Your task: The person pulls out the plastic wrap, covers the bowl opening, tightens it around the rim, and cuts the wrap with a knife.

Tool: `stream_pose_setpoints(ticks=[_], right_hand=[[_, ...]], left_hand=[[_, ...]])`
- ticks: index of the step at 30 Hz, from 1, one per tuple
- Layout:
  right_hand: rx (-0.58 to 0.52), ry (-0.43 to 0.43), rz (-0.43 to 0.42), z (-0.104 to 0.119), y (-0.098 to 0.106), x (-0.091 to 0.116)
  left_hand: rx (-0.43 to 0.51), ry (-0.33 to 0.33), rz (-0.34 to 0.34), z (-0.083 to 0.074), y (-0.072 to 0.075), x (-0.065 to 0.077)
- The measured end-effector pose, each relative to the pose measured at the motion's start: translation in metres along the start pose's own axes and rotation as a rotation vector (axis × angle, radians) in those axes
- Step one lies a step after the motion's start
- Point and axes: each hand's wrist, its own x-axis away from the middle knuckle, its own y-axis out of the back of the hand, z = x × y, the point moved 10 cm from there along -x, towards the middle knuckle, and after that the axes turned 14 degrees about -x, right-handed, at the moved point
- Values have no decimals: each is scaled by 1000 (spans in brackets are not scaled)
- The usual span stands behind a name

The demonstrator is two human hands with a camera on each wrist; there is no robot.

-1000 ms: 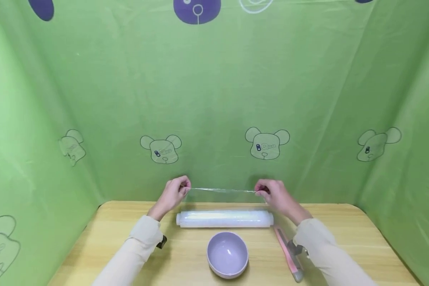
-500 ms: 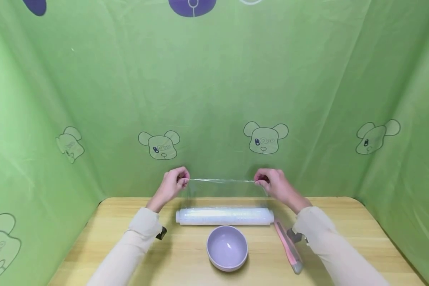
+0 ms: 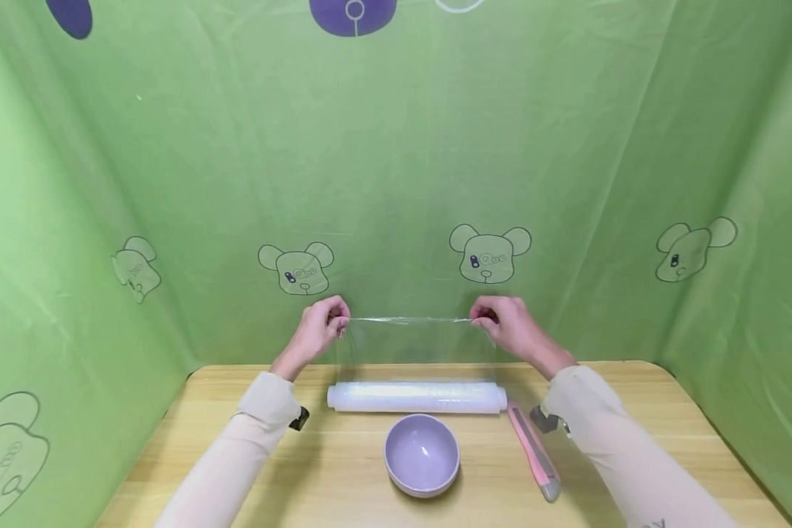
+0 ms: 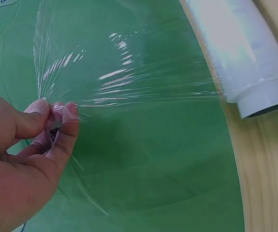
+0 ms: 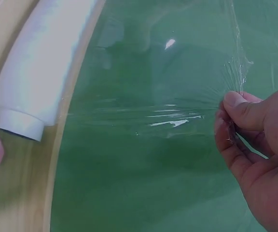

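A clear sheet of plastic wrap (image 3: 409, 345) stretches from its white roll (image 3: 416, 397) past the table's far edge. My left hand (image 3: 320, 323) pinches one corner of the sheet between thumb and fingers; in the left wrist view creases fan out from that pinch (image 4: 47, 101). The opposite corner is pinched by my right hand (image 3: 508, 323), with similar creases in the right wrist view. Between the hands the sheet's free edge runs taut and nearly straight. The roll lies crosswise on the table, its core end (image 5: 20, 125) showing in the right wrist view.
A lilac bowl (image 3: 422, 455) stands just in front of the roll. Right of it lies a pink and grey utility knife (image 3: 533, 453), near the right forearm. Green cloth with bear prints (image 3: 396, 183) encloses the wooden table (image 3: 343, 484) at the back and sides.
Both hands have moved away and up from the roll, drawing out more plastic wrap. The visible sheet between hands and roll is longer. The head view has shifted slightly.
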Motion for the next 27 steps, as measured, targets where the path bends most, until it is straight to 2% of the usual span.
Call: stream_pose_setpoints(ticks=[8,16,27], right_hand=[[3,8,1,10,6,-4],[9,23,-13,15,18,-2],[35,36,-17,28,26,-3]], left_hand=[[50,-11,-10,-4,9,-2],[22,-24,-24,-16,16,-7],[84,-14,-20,-22,24,-7]])
